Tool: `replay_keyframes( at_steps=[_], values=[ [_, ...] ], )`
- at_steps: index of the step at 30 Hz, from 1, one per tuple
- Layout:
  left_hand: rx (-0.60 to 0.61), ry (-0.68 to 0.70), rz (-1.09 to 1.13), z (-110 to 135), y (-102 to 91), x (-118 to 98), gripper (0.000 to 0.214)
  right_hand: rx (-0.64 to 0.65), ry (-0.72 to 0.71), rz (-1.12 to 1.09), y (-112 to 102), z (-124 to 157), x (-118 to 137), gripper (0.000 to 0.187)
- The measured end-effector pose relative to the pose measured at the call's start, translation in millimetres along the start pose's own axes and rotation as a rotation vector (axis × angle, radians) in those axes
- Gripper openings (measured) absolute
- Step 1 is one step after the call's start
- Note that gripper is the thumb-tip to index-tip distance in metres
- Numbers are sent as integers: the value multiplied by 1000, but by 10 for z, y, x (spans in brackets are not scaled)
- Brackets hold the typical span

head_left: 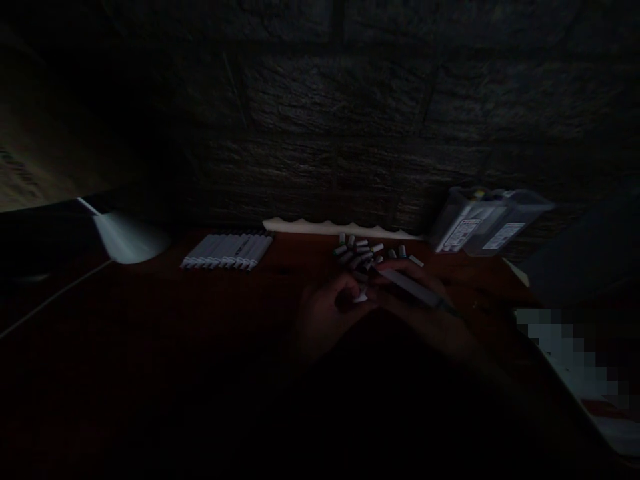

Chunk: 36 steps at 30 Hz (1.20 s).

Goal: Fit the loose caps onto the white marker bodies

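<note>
The scene is very dark. My right hand [425,303] is closed around a long white marker [407,287] that lies slanted across its fingers. My left hand [327,310] is curled beside it and pinches a small white cap [361,297] at the marker's near end. Just beyond both hands lies a loose pile of several small caps [363,255] on the reddish-brown desk [200,313].
A neat row of several white markers [227,251] lies at the back left. Two clear plastic cases [487,223] lean against the dark brick wall at the back right. A white lamp shade [127,237] sits far left, and a white sheet [595,373] lies at the right.
</note>
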<state>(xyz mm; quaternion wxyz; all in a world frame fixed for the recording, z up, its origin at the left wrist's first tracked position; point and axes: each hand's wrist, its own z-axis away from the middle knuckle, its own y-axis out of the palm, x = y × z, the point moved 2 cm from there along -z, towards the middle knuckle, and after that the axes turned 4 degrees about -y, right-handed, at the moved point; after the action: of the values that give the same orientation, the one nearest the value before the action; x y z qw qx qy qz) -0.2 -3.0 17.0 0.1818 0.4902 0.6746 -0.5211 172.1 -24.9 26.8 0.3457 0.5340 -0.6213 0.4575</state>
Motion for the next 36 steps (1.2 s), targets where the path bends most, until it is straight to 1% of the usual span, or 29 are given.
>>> replay_keyframes(
  at_steps=[1,3,6,7,9,11,13,15,18,21,23,25,27,29,31,33,36],
  values=[
    [4,10,2,1,4,-12,23,9,-4,5,-35,-13,-1,31],
    [24,19,-1,-3,12,-23,26,-29,-27,44,-165,-55,3,29],
    [42,54,-51,-20,25,6,27,-166,-81,218,-440,-129,-9,26],
    [42,76,-83,-25,36,26,23,-169,-91,293,-513,-147,-26,25],
    [58,129,-153,-39,79,67,19,-94,-118,434,-589,-167,-71,26],
    [91,162,-221,-64,144,91,20,18,-147,538,-575,-169,-120,24],
    [129,178,-303,-107,219,83,21,74,-165,612,-521,-168,-160,22],
    [154,199,-396,-165,292,43,23,57,-167,652,-479,-174,-194,24],
    [171,229,-538,-244,378,-28,21,12,-159,639,-461,-188,-250,28],
    [200,275,-604,-248,396,-66,15,-9,-149,595,-448,-204,-309,27],
    [207,294,-578,-213,343,-65,14,-32,-134,568,-425,-218,-343,26],
    [198,267,-493,-183,237,-48,15,-51,-120,551,-398,-235,-369,27],
    [128,170,-368,-185,91,-20,19,-58,-112,549,-381,-252,-383,29],
    [93,80,-261,-213,-33,7,21,-77,-108,549,-384,-262,-383,30],
    [69,48,-198,-243,-106,17,20,-111,-107,520,-396,-267,-369,33],
    [85,57,-193,-253,-107,15,16,-169,-109,455,-403,-265,-339,33],
    [206,121,-255,-210,14,-6,8,-216,-96,346,-374,-249,-267,26]
  ],
)
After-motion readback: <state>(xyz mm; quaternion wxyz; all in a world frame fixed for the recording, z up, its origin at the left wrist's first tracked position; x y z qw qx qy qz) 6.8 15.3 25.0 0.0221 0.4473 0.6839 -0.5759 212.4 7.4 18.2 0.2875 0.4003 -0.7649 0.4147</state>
